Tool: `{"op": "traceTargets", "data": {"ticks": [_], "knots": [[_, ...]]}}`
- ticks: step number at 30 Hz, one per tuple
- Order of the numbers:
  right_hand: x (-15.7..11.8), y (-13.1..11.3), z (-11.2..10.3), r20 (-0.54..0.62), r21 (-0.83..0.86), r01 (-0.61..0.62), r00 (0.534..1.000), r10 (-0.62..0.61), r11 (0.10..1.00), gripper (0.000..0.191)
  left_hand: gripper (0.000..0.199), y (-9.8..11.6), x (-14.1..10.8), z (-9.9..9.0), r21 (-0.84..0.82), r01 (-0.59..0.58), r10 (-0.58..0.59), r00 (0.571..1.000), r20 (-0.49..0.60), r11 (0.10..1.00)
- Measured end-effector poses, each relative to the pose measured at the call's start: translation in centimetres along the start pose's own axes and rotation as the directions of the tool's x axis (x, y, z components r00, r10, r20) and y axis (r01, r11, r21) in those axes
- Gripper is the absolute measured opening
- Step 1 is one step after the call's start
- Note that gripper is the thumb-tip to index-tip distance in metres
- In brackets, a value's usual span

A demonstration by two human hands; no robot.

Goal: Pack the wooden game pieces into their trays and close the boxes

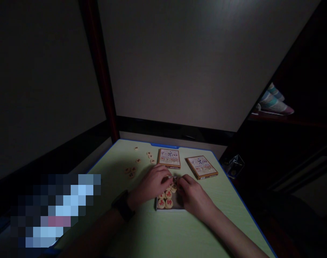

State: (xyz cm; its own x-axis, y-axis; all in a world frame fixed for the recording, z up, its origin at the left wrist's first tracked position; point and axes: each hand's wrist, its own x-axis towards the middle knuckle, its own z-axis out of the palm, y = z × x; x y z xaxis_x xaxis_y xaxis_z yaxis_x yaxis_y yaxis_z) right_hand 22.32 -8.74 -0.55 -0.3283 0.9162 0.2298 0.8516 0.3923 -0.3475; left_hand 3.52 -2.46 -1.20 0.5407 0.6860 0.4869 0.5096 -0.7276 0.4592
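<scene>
A shallow open box stands near the middle of the table, partly filled with round Chinese chess pieces marked with red characters. Over its far left corner, my left hand has its fingers bent inward, with a dark band on the wrist. My right hand covers the box's right side, fingers curled and thumb close to the pieces. Between the two hands, more pieces and a thin pale edge show at the far end. My fingers hide whatever they grip.
Two closed Chinese chess boxes, a left one and a right one, lie beyond my hands. Several loose chess pieces are scattered at the table's left. The green table has a blue rim; a panel rises behind it.
</scene>
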Motion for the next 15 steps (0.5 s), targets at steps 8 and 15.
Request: {"op": "traceTargets", "data": {"ticks": [8, 15], "knots": [[-0.2, 0.2, -0.7, -0.236, -0.001, 0.069, 0.970, -0.067, 0.998, 0.008, 0.025, -4.7, 1.1, -6.8, 0.475, 0.462, -0.384, 0.887, -0.257, 0.749], [0.3, 0.6, -0.7, -0.331, 0.055, 0.096, 0.941, -0.072, 0.994, 0.016, 0.039, -7.7, 0.3, -10.1, 0.561, 0.678, -0.684, 0.685, -0.250, 0.475]]}}
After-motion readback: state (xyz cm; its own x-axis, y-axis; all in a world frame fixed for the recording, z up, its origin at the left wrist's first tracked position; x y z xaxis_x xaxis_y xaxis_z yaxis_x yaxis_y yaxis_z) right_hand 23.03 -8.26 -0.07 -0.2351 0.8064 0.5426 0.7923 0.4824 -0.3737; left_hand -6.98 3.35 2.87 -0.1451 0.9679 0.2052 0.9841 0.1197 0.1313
